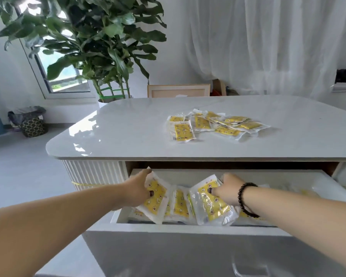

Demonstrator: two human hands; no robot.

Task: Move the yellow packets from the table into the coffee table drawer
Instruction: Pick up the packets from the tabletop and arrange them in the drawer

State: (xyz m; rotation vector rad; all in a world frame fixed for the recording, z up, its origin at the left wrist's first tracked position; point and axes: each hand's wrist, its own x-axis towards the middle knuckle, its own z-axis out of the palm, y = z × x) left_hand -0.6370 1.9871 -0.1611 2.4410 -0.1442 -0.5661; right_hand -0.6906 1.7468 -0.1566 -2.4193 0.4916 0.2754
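The coffee table drawer stands pulled open below the white tabletop. Inside the drawer, my left hand grips a yellow packet at the left end, thumb pressed on its front. My right hand, with a dark bead bracelet on the wrist, grips another yellow packet further right. More yellow packets lie in the drawer between and under them. Several yellow packets lie scattered on the tabletop, right of its middle.
A large potted plant stands behind the table's left corner. A patterned bin sits on the floor at the left. A wooden frame and white curtains are behind the table. The drawer front has a metal handle.
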